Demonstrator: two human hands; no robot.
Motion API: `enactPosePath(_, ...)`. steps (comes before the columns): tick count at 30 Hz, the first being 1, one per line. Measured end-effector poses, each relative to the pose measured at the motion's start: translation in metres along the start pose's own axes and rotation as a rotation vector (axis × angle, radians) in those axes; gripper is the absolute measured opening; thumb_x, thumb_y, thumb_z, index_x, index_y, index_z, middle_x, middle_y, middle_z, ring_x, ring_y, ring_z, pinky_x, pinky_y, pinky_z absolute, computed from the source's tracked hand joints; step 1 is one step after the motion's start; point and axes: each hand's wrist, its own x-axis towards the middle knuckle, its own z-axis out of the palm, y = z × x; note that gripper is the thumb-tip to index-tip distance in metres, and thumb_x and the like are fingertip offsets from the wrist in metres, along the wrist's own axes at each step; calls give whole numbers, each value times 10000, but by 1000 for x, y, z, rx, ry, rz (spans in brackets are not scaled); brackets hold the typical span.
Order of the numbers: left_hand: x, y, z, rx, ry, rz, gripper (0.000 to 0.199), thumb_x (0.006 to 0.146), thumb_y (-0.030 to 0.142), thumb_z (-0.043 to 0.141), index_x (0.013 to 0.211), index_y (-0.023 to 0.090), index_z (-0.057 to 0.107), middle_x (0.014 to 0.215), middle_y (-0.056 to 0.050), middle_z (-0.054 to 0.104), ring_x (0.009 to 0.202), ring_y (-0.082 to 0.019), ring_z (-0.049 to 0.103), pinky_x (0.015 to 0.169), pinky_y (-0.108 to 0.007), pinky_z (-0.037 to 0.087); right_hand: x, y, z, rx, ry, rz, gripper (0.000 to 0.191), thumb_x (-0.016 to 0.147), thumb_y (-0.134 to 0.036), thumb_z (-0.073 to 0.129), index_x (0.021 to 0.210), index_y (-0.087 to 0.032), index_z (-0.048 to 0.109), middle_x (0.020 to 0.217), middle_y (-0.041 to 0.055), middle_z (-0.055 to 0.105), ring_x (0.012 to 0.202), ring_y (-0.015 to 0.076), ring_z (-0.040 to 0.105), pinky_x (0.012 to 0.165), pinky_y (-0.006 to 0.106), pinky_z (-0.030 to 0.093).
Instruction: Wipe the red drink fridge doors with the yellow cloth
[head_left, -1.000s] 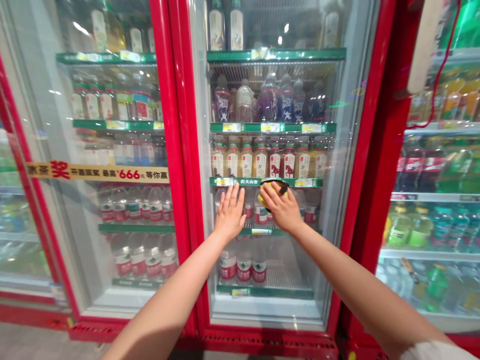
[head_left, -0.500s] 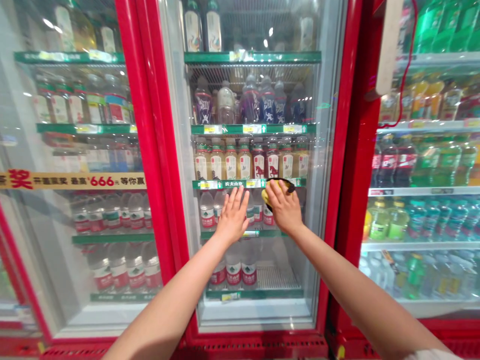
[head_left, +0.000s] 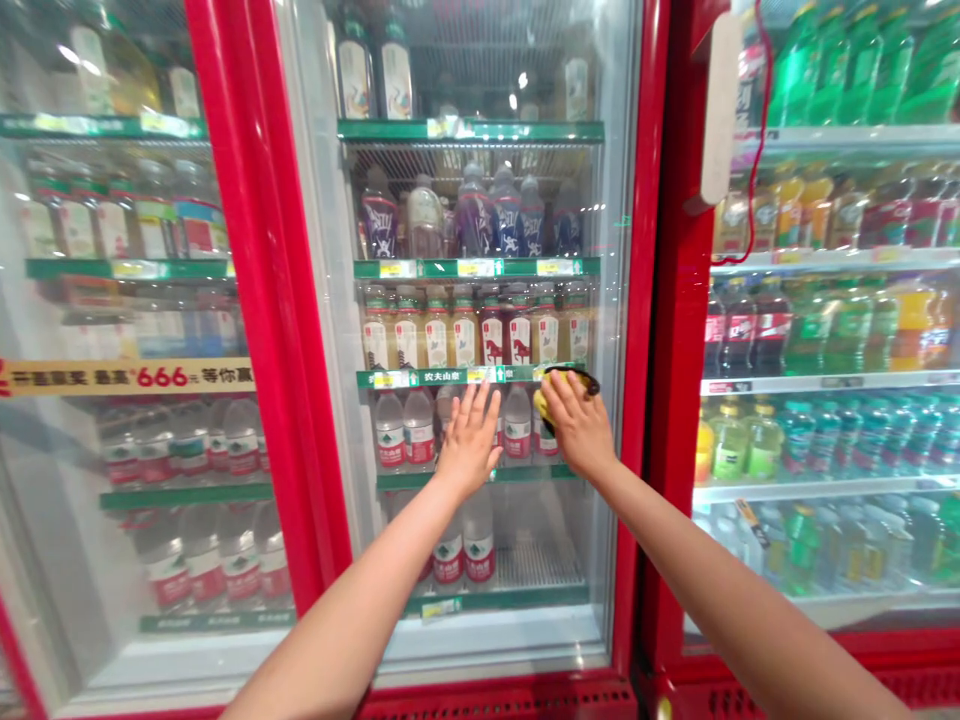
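A glass fridge door (head_left: 540, 520) in a red frame (head_left: 641, 300) stands in front of me. My left hand (head_left: 466, 445) lies flat against the glass with its fingers spread, holding nothing. To its right, my right hand (head_left: 577, 425) presses a yellow and black cloth (head_left: 545, 405) to the pane. The cloth shows past the fingertips and along the top of the hand; the rest is under the palm. Both hands are level with the bottles of water (head_left: 390, 432) behind the glass, just below a green shelf edge (head_left: 442, 377).
Another fridge (head_left: 240, 300) with a printed banner (head_left: 135, 377) stands to the left. On the right, shelves hold green bottles (head_left: 832, 65) and other coloured drinks. A white box (head_left: 715, 110) with a red cord (head_left: 765, 130) is fixed to the side of the red frame.
The view has turned right, so the fridges appear farther left. Both hands have slid a little to the right across the glass, the cloth moving with the right one.
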Motion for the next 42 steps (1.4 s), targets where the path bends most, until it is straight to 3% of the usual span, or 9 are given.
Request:
enactPosePath(3, 9, 9, 1, -1, 4, 14, 976, 849, 262, 724, 1631, 157, 150, 1710, -197, 147, 1593, -335, 48, 1267, -588, 206, 30, 6, -6, 35, -30, -127, 562, 998, -155, 437, 1554, -235, 423, 1621, 73, 433, 1516, 277, 342, 1192, 496, 303)
enactPosePath(6, 19, 18, 3, 7, 0, -2, 974, 848, 273, 723, 1630, 141, 159, 1707, -208, 144, 1591, -349, 48, 1268, -610, 170, 56, 29, -14, 37, -8, -30, 563, 998, -176, 447, 1557, -233, 418, 1641, 75, 398, 1521, 284, 331, 1189, 499, 314)
enactPosePath(10, 22, 30, 9, 5, 22, 11, 914, 886, 266, 666, 1634, 136, 157, 1708, -198, 148, 1593, -324, 61, 1282, -568, 172, 29, 55, -14, -11, 17, 109, 580, 985, -133, 426, 1563, -181, 404, 1645, 117, 380, 1520, 310, 335, 1176, 528, 332)
enactPosePath(14, 25, 43, 15, -7, -1, 99, 847, 889, 246, 653, 1623, 184, 234, 1711, -157, 178, 1593, -309, 92, 1290, -551, 162, -12, 64, -11, -43, -17, 72, 617, 983, -107, 398, 1593, -193, 353, 1626, 135, 406, 1516, 306, 354, 1162, 544, 351)
enactPosePath(22, 60, 75, 18, -21, 0, 140, 872, 873, 279, 684, 1617, 159, 246, 1713, -151, 161, 1597, -296, 82, 1294, -534, 147, 37, 98, -19, -2, 81, 189, 598, 971, -84, 399, 1565, -149, 402, 1644, 145, 373, 1541, 331, 295, 1169, 542, 388)
enactPosePath(30, 58, 89, 21, -8, -41, 137, 875, 875, 306, 710, 1622, 221, 261, 1716, -149, 129, 1592, -318, 87, 1288, -566, 123, -50, 90, 1, 164, 128, 135, 638, 959, -98, 463, 1580, -203, 358, 1608, 150, 426, 1572, 293, 221, 1213, 544, 371)
enactPosePath(33, 67, 88, 17, -7, -38, 164, 864, 863, 306, 729, 1611, 241, 300, 1714, -149, 138, 1590, -322, 105, 1287, -571, 120, -20, 107, -7, 242, 128, 108, 606, 960, -153, 499, 1554, -222, 404, 1611, 125, 419, 1559, 284, 261, 1227, 526, 362)
enactPosePath(38, 94, 85, 9, -15, -40, 188, 868, 854, 370, 746, 1603, 241, 328, 1713, -140, 153, 1588, -335, 123, 1289, -570, 119, 79, 132, -24, 243, 196, 171, 559, 947, -167, 496, 1505, -197, 473, 1599, 129, 433, 1534, 290, 308, 1244, 526, 327)
enactPosePath(42, 100, 78, 4, -1, -10, 188, 883, 854, 379, 740, 1610, 229, 310, 1715, -125, 156, 1592, -324, 121, 1294, -557, 113, 77, 126, -28, 182, 175, 146, 571, 950, -235, 548, 1510, -161, 465, 1596, 147, 434, 1533, 303, 300, 1235, 511, 339)
